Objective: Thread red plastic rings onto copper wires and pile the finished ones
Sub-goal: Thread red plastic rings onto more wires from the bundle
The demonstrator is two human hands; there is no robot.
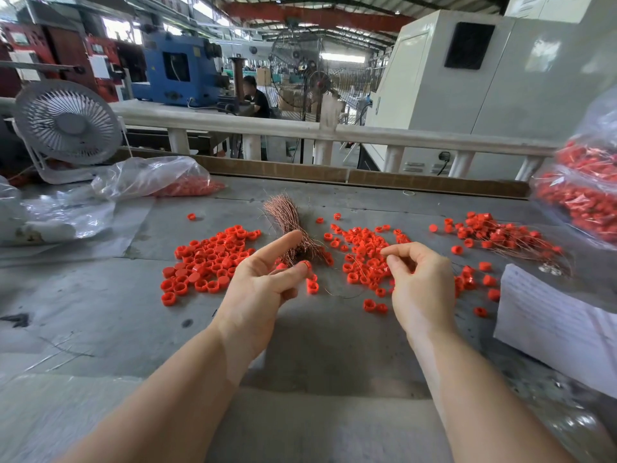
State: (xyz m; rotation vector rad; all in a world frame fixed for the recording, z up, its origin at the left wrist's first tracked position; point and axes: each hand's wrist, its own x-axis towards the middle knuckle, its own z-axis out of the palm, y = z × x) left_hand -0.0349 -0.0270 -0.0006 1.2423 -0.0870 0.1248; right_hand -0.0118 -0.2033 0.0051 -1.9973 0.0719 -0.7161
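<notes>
Currently the left hand (263, 279) pinches a red ring (305, 265) near the copper wires (290, 222); the right hand (417, 279) pinches a thin wire that could miss or slip out.

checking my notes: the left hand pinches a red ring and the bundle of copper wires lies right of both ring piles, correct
Not quite. In the head view the left hand does pinch a red ring, but the bundle of copper wires lies between the two ring piles, not to the right of both.
</notes>
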